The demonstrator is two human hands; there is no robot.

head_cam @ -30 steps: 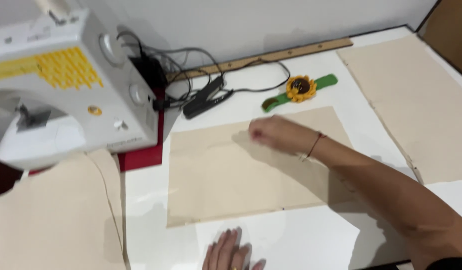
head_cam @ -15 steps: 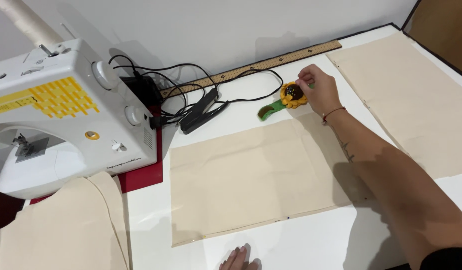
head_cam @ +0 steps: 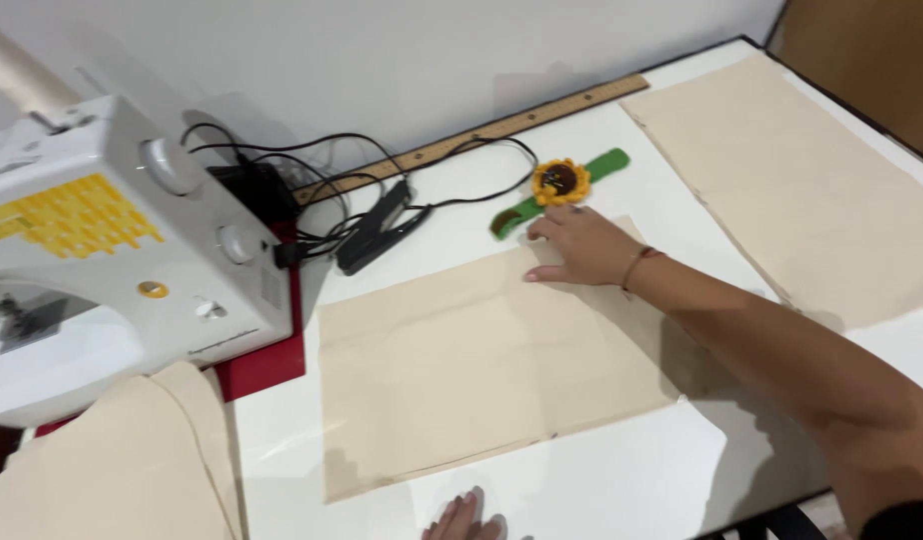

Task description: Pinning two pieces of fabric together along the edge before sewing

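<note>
While the right hand (head_cam: 582, 245) lies open, palm down, on the cloth (head_cam: 482, 360), holding nothing.

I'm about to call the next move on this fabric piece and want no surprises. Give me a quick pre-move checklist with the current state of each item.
1. Right hand on the beige fabric panel: ok, fingers rest flat on its far edge.
2. Left hand placed: ok, fingertips show at the near edge on the white table; the rest is out of frame.
3. Panel lying flat: ok, no folds visible.
4. Sunflower pincushion band within reach: ok, just beyond the right hand, not touched.
5. Black cables off the panel: ok, they lie beyond its far edge.
6. Pins in the panel: cannot tell.
</note>
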